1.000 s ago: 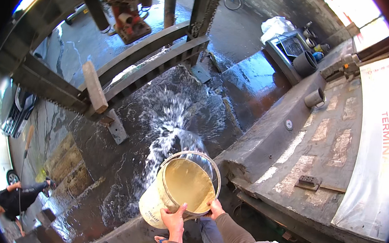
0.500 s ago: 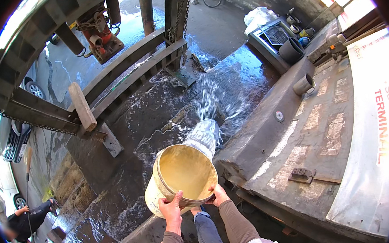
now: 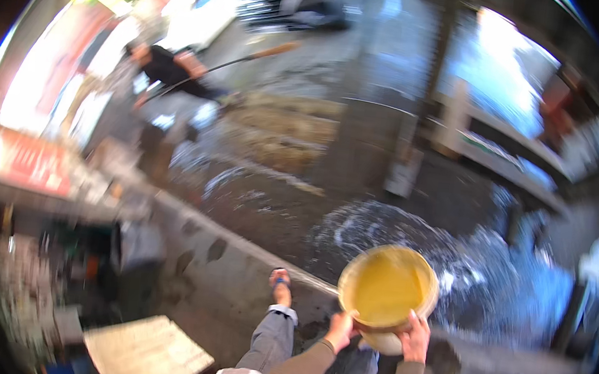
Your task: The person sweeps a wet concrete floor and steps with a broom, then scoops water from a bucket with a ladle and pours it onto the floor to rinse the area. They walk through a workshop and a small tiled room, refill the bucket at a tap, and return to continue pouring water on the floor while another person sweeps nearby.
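Note:
A pale yellowish bucket [image 3: 385, 285] is tilted with its mouth facing up and away from me, and its yellow inside shows. My left hand [image 3: 341, 330] grips the near left side of its rim. On the right side, my right hand [image 3: 416, 335] is closed on the rim with the thumb up. Blur hides whether any water is left inside. Foamy water [image 3: 410, 234] spreads over the dark floor just beyond the bucket.
A raised concrete ledge [image 3: 229, 241] runs under my feet. Far left, a person [image 3: 170, 66] in dark clothes holds a long broom [image 3: 275, 50]. Metal beams [image 3: 510, 168] stand at the right with a wooden block [image 3: 453, 119]. A pale flat board [image 3: 146, 354] lies lower left.
The view has swung left, bringing the person with the broom nearer the upper middle. Water was gushing from the bucket; now no stream leaves it. Both hands have kept their hold.

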`<action>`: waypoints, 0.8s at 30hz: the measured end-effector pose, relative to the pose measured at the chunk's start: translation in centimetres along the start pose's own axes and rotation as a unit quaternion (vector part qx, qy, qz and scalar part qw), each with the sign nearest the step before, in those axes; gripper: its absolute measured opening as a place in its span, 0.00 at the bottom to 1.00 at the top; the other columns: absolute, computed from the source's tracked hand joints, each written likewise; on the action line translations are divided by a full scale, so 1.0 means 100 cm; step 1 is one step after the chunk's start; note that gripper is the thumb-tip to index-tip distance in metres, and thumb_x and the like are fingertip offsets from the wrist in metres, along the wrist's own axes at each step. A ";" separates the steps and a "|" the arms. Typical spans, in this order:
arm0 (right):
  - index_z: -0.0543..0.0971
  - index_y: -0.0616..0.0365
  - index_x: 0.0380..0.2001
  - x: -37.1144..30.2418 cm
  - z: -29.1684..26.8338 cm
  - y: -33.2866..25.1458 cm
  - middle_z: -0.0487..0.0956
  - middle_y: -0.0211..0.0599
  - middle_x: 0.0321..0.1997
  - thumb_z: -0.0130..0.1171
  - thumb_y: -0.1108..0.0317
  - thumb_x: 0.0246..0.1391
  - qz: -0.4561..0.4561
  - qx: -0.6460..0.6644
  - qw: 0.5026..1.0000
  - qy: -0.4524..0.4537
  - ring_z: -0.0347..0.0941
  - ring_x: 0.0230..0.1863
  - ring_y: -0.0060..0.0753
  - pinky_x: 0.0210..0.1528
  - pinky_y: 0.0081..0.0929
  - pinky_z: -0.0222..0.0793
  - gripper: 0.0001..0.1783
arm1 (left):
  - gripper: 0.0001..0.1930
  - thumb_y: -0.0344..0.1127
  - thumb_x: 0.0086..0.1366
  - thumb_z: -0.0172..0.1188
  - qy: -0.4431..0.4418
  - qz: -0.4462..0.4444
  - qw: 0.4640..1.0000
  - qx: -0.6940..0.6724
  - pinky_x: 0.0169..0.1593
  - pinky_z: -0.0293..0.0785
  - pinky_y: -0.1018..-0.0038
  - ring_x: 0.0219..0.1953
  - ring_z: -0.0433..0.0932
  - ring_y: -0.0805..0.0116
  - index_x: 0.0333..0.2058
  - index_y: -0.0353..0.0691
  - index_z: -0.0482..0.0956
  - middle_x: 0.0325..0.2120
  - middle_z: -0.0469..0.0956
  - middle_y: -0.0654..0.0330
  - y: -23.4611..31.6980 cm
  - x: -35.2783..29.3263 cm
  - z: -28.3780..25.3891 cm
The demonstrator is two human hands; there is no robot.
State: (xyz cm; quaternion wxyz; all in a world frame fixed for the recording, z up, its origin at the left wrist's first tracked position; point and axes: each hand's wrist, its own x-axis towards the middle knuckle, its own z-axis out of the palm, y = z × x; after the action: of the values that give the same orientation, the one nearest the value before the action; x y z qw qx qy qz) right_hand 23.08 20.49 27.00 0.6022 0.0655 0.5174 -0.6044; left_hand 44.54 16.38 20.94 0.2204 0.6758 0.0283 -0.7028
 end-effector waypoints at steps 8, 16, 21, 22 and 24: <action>0.70 0.63 0.42 0.051 0.106 0.149 0.80 0.48 0.37 0.71 0.69 0.54 0.040 -0.255 0.957 0.135 0.83 0.29 0.46 0.27 0.49 0.86 0.20 | 0.30 0.30 0.69 0.45 0.017 -0.097 0.995 -0.012 0.34 0.86 0.48 0.36 0.83 0.47 0.64 0.54 0.42 0.51 0.69 0.42 0.045 0.074 -0.129; 0.73 0.64 0.41 0.132 0.223 0.238 0.82 0.45 0.34 0.73 0.68 0.53 0.054 -0.424 0.899 0.094 0.82 0.25 0.37 0.21 0.35 0.83 0.20 | 0.29 0.28 0.67 0.46 -0.020 -0.141 0.983 -0.117 0.35 0.86 0.46 0.39 0.82 0.42 0.62 0.49 0.45 0.52 0.69 0.42 0.105 0.169 -0.200; 0.75 0.63 0.39 0.168 0.312 0.310 0.81 0.39 0.29 0.76 0.65 0.49 0.040 -0.507 0.858 0.069 0.77 0.19 0.30 0.13 0.25 0.73 0.22 | 0.19 0.32 0.67 0.50 -0.062 -0.181 0.966 -0.176 0.37 0.85 0.49 0.39 0.83 0.46 0.56 0.39 0.69 0.45 0.80 0.45 0.147 0.236 -0.264; 0.75 0.64 0.39 0.174 0.332 0.324 0.80 0.38 0.28 0.78 0.63 0.48 0.042 -0.518 0.852 0.066 0.74 0.16 0.28 0.12 0.24 0.70 0.23 | 0.14 0.34 0.67 0.51 -0.067 -0.171 0.965 -0.186 0.37 0.85 0.51 0.38 0.84 0.51 0.48 0.37 0.77 0.40 0.83 0.48 0.155 0.247 -0.278; 0.75 0.65 0.38 0.183 0.371 0.350 0.81 0.39 0.30 0.79 0.65 0.46 0.031 -0.546 0.835 0.065 0.75 0.19 0.29 0.14 0.25 0.69 0.24 | 0.17 0.37 0.65 0.56 -0.098 -0.152 0.963 -0.200 0.37 0.86 0.52 0.39 0.84 0.51 0.50 0.38 0.77 0.42 0.83 0.50 0.172 0.266 -0.307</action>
State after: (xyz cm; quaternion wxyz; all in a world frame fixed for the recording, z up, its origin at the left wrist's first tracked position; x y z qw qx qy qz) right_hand 66.29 -8.60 11.98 0.5240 -0.2188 0.7986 -0.1994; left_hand 79.56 4.05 -2.84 0.2431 0.5338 0.2490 -0.7707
